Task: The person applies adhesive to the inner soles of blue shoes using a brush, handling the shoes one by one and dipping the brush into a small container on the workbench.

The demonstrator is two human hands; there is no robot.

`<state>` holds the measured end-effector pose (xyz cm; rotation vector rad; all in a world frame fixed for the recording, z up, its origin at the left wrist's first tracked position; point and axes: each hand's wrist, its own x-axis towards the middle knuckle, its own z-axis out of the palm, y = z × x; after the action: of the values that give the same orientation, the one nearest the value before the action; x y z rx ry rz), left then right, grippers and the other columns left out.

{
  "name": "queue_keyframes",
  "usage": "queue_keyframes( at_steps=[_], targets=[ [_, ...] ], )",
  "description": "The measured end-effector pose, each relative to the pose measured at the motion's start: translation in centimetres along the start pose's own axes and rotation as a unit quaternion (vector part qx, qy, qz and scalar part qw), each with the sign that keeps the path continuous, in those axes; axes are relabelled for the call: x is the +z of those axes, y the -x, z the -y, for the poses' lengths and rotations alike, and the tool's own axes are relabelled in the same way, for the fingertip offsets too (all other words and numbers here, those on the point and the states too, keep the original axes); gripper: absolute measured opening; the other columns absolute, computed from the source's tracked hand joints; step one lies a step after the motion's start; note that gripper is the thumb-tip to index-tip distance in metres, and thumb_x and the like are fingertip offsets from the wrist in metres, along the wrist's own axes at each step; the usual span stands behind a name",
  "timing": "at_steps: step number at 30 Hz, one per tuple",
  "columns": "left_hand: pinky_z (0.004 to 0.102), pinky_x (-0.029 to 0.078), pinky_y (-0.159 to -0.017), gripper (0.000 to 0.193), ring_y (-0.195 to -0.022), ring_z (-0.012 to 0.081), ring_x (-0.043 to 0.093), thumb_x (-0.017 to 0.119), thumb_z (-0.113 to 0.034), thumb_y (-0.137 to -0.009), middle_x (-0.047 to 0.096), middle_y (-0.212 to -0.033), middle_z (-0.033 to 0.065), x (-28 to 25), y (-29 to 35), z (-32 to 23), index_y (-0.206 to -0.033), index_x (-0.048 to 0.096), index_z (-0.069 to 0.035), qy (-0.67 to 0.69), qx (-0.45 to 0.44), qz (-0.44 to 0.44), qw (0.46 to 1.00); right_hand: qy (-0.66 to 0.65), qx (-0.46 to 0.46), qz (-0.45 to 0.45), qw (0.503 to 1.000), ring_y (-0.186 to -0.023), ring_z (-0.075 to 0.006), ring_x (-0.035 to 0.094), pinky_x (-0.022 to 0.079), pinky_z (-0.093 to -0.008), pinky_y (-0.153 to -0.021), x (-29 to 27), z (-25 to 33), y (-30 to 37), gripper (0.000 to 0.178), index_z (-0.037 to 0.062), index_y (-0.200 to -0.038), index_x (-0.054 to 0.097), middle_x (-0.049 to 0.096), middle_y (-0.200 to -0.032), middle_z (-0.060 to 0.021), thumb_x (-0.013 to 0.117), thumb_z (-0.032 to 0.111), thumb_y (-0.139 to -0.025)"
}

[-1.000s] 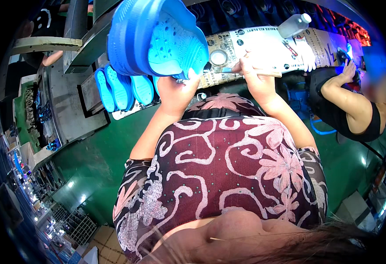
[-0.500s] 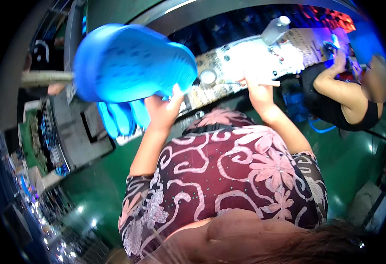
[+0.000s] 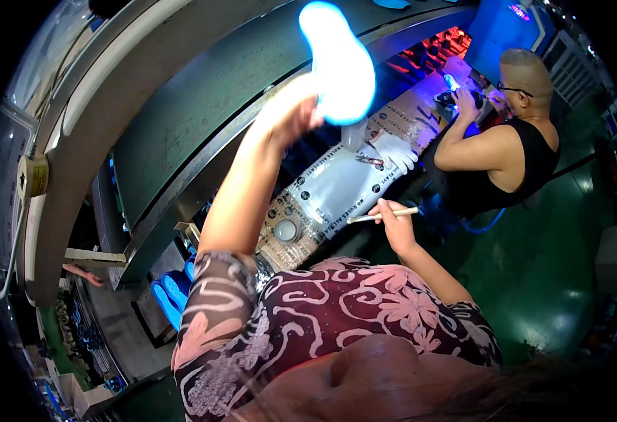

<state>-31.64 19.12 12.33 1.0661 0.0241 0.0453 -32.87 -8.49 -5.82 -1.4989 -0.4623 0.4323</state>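
My left arm is stretched far forward, with my left hand (image 3: 296,116) blurred at the near edge of a blue foam shoe (image 3: 340,67). Strong light bleaches the shoe nearly white, so its details are lost; it hangs near the green belt's front edge. In my right hand (image 3: 397,228) is a thin brush (image 3: 375,216) with a pale handle, its tip pointing left over the edge of the covered bench (image 3: 326,193). A small round cup (image 3: 287,231) of whitish liquid stands on the bench, left of the brush.
White gloves (image 3: 395,150), a red-handled tool (image 3: 370,162) and a translucent bottle (image 3: 354,136) are on the bench. Beyond runs a green belt (image 3: 196,119) with a metal rail. Blue shoe pieces (image 3: 171,294) lie lower left. A co-worker (image 3: 512,141) sits at right; another person's hand (image 3: 87,274) shows at left.
My left hand has carried the blue shoe from the left side forward and right, up toward the belt. My right hand still holds the brush. The view has turned.
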Motion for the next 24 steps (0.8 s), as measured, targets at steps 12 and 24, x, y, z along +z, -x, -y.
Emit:
queue_keyframes(
  at_steps=[12,24],
  targets=[
    [0.0304,0.051,-0.074,0.044,-0.086,0.0235,0.062,0.059,-0.021,-0.086,0.061,-0.097,0.0157,-5.1,9.1,9.1,-0.123,0.042,-0.004,-0.112,0.053,-0.186,0.975,-0.022,0.011,0.009,1.000,-0.061,-0.0087,0.049,0.041,-0.0223,-0.058,-0.3,-3.5,-0.2,0.033,0.0005,-0.074,0.061,0.059,-0.069,-0.0043,0.049,0.025,-0.092],
    [0.0414,0.047,-0.078,0.037,-0.090,0.0341,0.058,0.061,-0.014,-0.072,0.060,-0.101,0.0207,-15.9,50.3,27.1,-0.105,0.056,0.000,-0.572,-0.149,-0.671,0.448,0.045,0.045,0.160,0.985,-0.059,-0.0077,0.043,0.035,-0.0224,-0.056,4.9,-3.8,-0.8,0.037,0.0009,-0.074,0.059,0.052,-0.064,-0.0016,0.045,0.028,-0.094]
  ],
)
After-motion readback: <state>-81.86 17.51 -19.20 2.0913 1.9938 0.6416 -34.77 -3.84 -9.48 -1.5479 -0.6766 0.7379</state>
